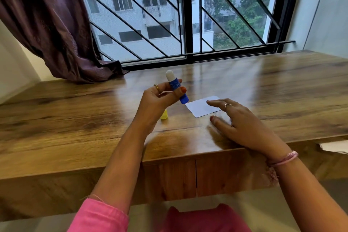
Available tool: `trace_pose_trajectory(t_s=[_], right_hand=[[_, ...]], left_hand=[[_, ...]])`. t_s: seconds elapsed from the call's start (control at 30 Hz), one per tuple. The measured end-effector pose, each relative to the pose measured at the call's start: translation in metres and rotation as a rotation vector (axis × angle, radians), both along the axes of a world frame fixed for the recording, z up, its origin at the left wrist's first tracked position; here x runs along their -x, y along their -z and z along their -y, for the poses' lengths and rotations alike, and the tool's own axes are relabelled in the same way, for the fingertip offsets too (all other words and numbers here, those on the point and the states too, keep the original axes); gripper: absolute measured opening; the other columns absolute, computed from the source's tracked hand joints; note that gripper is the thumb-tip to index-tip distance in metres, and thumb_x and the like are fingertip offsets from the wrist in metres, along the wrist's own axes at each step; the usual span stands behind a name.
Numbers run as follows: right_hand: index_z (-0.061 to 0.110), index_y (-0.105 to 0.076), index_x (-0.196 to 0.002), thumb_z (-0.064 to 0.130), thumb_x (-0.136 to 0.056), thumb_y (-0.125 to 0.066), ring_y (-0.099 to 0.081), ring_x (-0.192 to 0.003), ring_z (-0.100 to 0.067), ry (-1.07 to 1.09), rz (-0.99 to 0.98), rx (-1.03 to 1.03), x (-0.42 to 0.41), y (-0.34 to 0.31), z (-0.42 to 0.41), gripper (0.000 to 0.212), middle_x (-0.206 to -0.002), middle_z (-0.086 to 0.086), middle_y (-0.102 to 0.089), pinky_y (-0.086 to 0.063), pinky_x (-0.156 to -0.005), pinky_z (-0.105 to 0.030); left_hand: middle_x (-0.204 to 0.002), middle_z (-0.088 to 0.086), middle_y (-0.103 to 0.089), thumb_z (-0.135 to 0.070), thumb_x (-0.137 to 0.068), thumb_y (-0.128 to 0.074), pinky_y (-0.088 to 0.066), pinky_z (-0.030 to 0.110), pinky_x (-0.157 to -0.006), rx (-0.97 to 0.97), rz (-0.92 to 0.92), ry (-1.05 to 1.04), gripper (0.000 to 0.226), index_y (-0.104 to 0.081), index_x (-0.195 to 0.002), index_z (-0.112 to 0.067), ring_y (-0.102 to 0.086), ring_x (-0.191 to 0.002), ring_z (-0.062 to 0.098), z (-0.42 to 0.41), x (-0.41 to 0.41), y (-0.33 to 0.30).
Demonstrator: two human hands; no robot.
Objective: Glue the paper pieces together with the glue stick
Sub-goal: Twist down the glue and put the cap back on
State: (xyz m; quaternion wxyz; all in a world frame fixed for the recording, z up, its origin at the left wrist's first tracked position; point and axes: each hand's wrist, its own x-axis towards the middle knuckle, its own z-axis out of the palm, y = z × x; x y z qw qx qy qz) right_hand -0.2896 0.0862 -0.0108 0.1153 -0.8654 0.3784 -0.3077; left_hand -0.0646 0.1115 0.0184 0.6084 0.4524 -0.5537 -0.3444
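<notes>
Head view: left hand (160, 98) grips uncapped glue stick (177, 86) raised over mid-counter (75, 118), yellow cap (164, 114) beside; right hand (243, 124) flat, fingertips on paper piece (199, 107); gluing apparently not yet begun.

Home room — curtain (56, 30), grilled window (186, 15), wooden desk (75, 118)

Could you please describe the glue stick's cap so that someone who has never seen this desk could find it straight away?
Start at the wooden desk below the barred window and find the left hand, raised and gripping the blue glue stick. Just below that hand, the cap stands on the desk, left of the white paper. It is the only small yellow thing there.
</notes>
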Motion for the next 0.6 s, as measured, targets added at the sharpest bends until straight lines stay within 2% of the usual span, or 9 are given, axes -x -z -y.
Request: trace_pose_trajectory(t_s=[0.03,0.07,0.13,0.27,0.33,0.4,0.5,0.6], right_hand=[[0.026,-0.049,-0.135,0.029,-0.092,-0.054,-0.051,-0.098,0.007,-0.007,0.040,-0.011,0.000,0.000,-0.001,0.043,-0.136,0.009,-0.051,-0.037,-0.092,-0.017],[0.026,-0.051,-0.133,0.027,-0.092,-0.055,-0.049,-0.093,0.009,-0.010,0.079,-0.020,0.000,-0.001,-0.001,0.042,-0.131,0.011,-0.052,-0.035,-0.085,-0.008],[0.025,-0.056,-0.128,0.026,-0.090,-0.058,-0.048,-0.101,0.009,-0.006,0.155,-0.036,-0.001,-0.001,-0.002,0.038,-0.121,0.014,-0.055,-0.035,-0.080,0.000],[0.031,-0.063,-0.110,0.022,-0.087,-0.063,-0.064,-0.093,0.004,-0.065,0.382,-0.207,-0.008,-0.004,-0.010,0.025,-0.104,0.017,-0.067,-0.051,-0.081,-0.015],[0.032,-0.065,-0.108,0.030,-0.084,-0.066,-0.067,-0.086,-0.001,-0.118,0.440,-0.307,-0.012,-0.006,-0.013,0.024,-0.098,0.011,-0.072,-0.054,-0.079,-0.021],[0.028,-0.066,-0.111,0.041,-0.079,-0.069,-0.070,-0.085,-0.010,-0.173,0.462,-0.381,-0.017,-0.010,-0.015,0.034,-0.097,0.004,-0.072,-0.055,-0.078,-0.027],[0.024,-0.069,-0.103,0.045,-0.068,-0.071,-0.072,-0.085,-0.015,-0.282,0.550,-0.550,-0.022,-0.019,-0.015,0.041,-0.096,-0.003,-0.075,-0.057,-0.071,-0.024],[0.020,-0.071,-0.097,0.037,-0.071,-0.069,-0.072,-0.087,-0.018,-0.397,0.576,-0.725,-0.025,-0.023,-0.012,0.031,-0.099,-0.008,-0.074,-0.057,-0.070,-0.023]], left_hand=[[-0.104,-0.006,-0.073,-0.028,-0.070,-0.075,-0.050,0.034,-0.093,0.005,-0.038,0.040,0.034,-0.071,-0.103,-0.019,-0.066,-0.101,0.017,-0.001,0.000,0.001],[-0.103,-0.003,-0.073,-0.025,-0.071,-0.075,-0.052,0.033,-0.089,0.006,-0.081,0.082,0.034,-0.071,-0.103,-0.017,-0.067,-0.099,0.018,-0.001,-0.001,0.001],[-0.101,0.005,-0.073,-0.019,-0.073,-0.074,-0.054,0.028,-0.082,-0.004,-0.152,0.151,0.037,-0.068,-0.108,-0.011,-0.068,-0.097,0.020,-0.002,-0.001,0.002],[-0.106,0.011,-0.072,-0.011,-0.078,-0.069,-0.054,0.030,-0.084,-0.022,-0.165,0.238,0.036,-0.062,-0.113,-0.007,-0.067,-0.103,0.024,-0.004,-0.001,0.003],[-0.108,0.012,-0.071,-0.012,-0.079,-0.068,-0.053,0.032,-0.088,-0.019,-0.136,0.266,0.036,-0.062,-0.114,-0.007,-0.065,-0.106,0.025,-0.005,-0.002,0.004],[-0.110,0.011,-0.070,-0.013,-0.080,-0.067,-0.052,0.033,-0.091,-0.020,-0.106,0.291,0.035,-0.062,-0.114,-0.008,-0.064,-0.109,0.026,-0.006,-0.002,0.004],[-0.115,0.011,-0.069,-0.015,-0.081,-0.065,-0.049,0.034,-0.096,-0.037,-0.078,0.339,0.038,-0.059,-0.118,-0.008,-0.062,-0.113,0.026,-0.009,-0.002,0.003],[-0.119,0.011,-0.067,-0.012,-0.085,-0.059,-0.048,0.032,-0.096,-0.063,-0.080,0.424,0.038,-0.057,-0.123,-0.008,-0.060,-0.116,0.026,-0.011,-0.002,0.002]])
